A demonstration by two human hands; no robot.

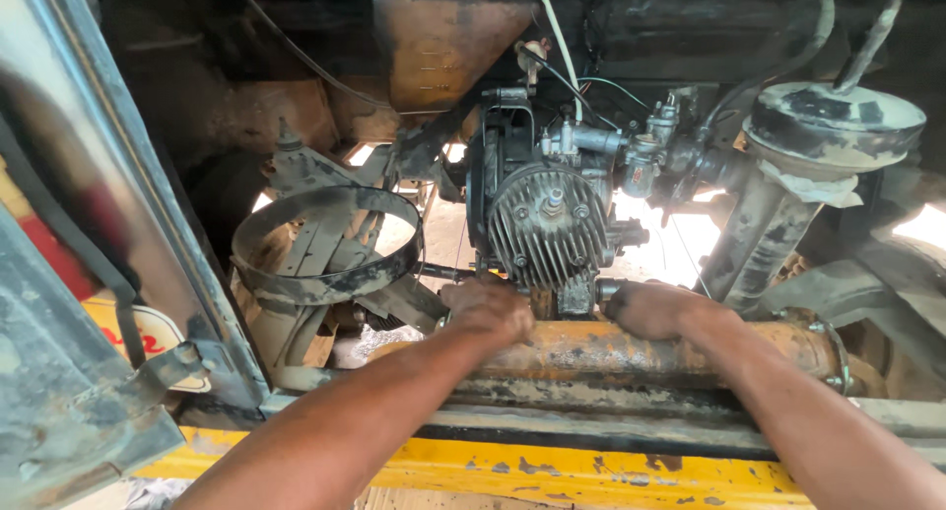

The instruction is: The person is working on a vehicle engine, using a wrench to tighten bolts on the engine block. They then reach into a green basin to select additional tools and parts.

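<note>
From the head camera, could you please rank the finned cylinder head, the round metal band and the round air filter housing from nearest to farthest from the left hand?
1. Finned cylinder head, just above the left hand.
2. Round metal band, off to its left.
3. Round air filter housing, far upper right.

Both forearms are bare from the lower edge of the frame up to the wrists; no sleeve, cuff or glove shows on either. The left hand (pixel 488 308) carries dark, greasy smudges over the knuckles and the back, and no ring or watch is visible on it. The right hand (pixel 645 308) is likewise grimy, with darker soiling over its back and fingers. No strap, band or bracelet shows on either wrist. Fine hair lies along both forearms.
</note>
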